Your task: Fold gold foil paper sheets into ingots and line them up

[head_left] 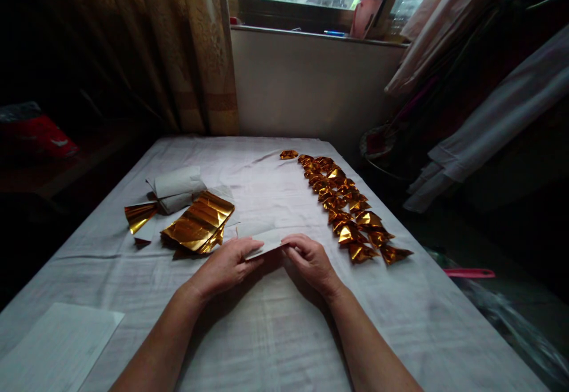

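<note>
Between my two hands is a sheet of pale paper, its near edge raised off the table. My left hand pinches its left end, thumb on top. At the other end, my right hand grips the paper with fingers curled. Left of my left hand lies a stack of gold foil sheets. Several folded gold foil pieces run in rows along the table's right side, and one gold piece sits apart at their far end.
The table has a white cloth. Behind the foil stack lie rolled pale papers and a gold foil scrap. A white sheet rests at the front left. Clothes hang on the right; a curtain hangs behind.
</note>
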Demonstrator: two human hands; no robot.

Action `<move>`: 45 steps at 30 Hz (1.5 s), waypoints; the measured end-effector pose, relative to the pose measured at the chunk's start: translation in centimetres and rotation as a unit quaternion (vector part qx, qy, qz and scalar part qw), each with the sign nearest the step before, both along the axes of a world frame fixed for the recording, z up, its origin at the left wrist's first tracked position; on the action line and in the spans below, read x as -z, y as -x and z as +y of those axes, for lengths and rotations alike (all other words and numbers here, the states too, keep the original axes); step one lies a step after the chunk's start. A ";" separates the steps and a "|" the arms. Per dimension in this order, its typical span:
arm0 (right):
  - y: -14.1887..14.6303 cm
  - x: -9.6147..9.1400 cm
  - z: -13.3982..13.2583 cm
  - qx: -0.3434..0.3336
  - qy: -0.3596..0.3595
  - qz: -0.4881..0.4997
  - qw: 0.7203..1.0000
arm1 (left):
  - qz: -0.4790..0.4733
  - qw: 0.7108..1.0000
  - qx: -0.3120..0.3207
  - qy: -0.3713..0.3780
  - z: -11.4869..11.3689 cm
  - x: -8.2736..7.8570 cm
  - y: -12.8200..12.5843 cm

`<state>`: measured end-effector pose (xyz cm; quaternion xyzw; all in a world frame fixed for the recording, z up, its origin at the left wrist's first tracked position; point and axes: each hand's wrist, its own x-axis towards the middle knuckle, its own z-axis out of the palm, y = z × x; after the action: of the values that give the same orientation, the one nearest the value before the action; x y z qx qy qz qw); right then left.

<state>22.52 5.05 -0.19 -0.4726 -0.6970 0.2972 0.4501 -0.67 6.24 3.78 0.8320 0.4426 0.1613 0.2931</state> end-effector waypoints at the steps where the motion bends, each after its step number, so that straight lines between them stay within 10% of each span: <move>1: 0.3 0.1 0.1 0.017 0.011 0.003 1.000 | -0.023 0.999 -0.025 0.014 0.1 0.0 0.0; 9: 2.2 -0.4 2.5 0.095 0.064 -0.090 0.989 | -0.132 0.976 -0.173 0.017 1.5 2.3 0.5; 14: 2.8 -0.6 3.4 0.138 0.072 -0.178 0.971 | -0.075 0.971 -0.191 -0.123 1.2 3.1 0.1; 21: 3.3 0.2 3.4 0.179 0.045 -0.215 0.959 | 0.064 0.958 -0.130 -0.248 -1.3 2.5 -3.4; 45: 2.3 0.2 0.2 0.058 -0.105 -0.245 0.962 | 0.148 0.956 -0.101 -0.230 -4.1 4.7 -4.2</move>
<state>20.23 5.30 -0.35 -0.5209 -0.7845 0.0711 0.3290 3.48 2.14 -0.89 0.8423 0.5137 0.1633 0.0070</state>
